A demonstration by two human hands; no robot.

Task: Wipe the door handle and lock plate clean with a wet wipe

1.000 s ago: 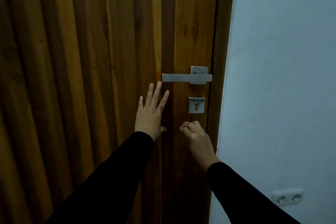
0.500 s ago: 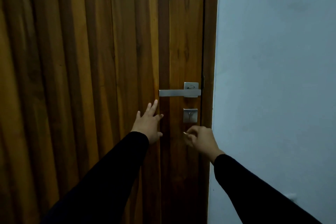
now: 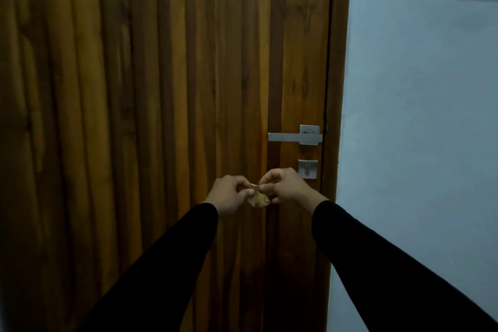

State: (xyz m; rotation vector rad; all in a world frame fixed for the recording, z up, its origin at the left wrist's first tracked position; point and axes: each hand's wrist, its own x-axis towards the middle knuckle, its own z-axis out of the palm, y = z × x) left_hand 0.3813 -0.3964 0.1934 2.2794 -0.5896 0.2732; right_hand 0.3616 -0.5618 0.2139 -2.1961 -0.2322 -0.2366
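Both hands, left hand (image 3: 229, 193) and right hand (image 3: 285, 188), pinch small crumpled wet wipe (image 3: 258, 198) between them, likely unfolding it; door handle (image 3: 295, 136) at 1 o'clock, lock plate (image 3: 307, 168) nearer.

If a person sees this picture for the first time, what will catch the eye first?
Probably the two hands, left hand and right hand, pinching a small crumpled wipe between them low in the middle. Just above, on the door's right edge, shine the metal door handle and lock plate.

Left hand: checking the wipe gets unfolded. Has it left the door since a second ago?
Yes. The left hand came off the door, moving rightward to pinch the wipe.
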